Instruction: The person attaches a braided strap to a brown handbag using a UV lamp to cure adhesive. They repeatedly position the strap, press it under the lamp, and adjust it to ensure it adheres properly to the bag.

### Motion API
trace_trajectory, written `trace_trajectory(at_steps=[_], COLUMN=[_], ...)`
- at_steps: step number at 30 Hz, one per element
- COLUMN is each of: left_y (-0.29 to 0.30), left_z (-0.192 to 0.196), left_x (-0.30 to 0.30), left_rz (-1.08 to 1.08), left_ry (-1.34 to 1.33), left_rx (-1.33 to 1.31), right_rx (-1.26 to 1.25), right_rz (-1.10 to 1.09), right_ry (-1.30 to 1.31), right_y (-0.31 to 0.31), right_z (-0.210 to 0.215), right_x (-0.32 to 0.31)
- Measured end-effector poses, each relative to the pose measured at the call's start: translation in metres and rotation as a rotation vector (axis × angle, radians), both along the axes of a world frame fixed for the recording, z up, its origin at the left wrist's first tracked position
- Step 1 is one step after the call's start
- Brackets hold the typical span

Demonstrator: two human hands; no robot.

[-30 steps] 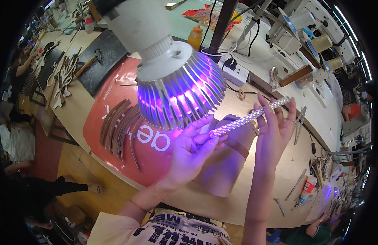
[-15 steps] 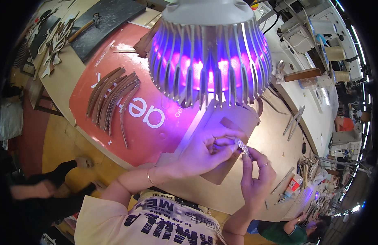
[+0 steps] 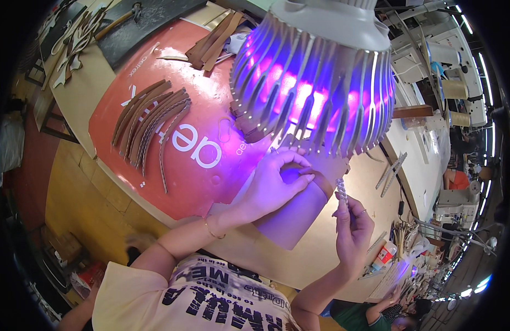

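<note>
My right hand (image 3: 354, 226) pinches a short pale braided strip (image 3: 341, 190) between thumb and fingers, its free end pointing up. To its left, my left hand (image 3: 277, 185) is over a brown sheet (image 3: 290, 223), with thumb and curved forefinger apart and nothing visible between them. Beside the left thumb lies a curved brown strip (image 3: 322, 185); whether the thumb touches it is hard to see. A finned lamp (image 3: 315, 83) glowing violet hangs just above both hands and hides part of the worktop.
Several curved brown and braided strips (image 3: 150, 124) lie on a red printed sheet (image 3: 194, 190) at left. Flat brown pieces (image 3: 216, 41) lie farther back, near a hammer (image 3: 119, 21). A white-and-red bottle (image 3: 384, 256) stands at right, with thread cones (image 3: 454, 89) beyond.
My hands have moved apart; the braided strip, between both hands before, is now in the right one alone. The left hand is off it, by the curved brown strip. The lamp appears farther right.
</note>
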State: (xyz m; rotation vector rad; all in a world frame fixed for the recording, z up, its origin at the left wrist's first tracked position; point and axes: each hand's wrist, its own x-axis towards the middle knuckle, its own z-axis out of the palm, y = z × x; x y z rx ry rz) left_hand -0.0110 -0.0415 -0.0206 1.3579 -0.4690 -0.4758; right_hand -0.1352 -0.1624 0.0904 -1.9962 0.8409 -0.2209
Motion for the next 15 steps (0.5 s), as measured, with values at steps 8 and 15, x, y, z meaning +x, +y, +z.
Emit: trace_trajectory(at_steps=[8, 15], left_y=[0.003, 0.002], left_z=[0.013, -0.002], left_x=[0.007, -0.001], left_rz=[-0.069, 0.050], left_ry=[0.663, 0.605], left_rx=[-0.328, -0.327], right_rx=[-0.001, -0.105], right_rz=[0.196, 0.276], right_ry=[0.062, 0.145], right_y=[0.003, 0.009], right_z=[-0.002, -0.007], right_x=[0.030, 0.059])
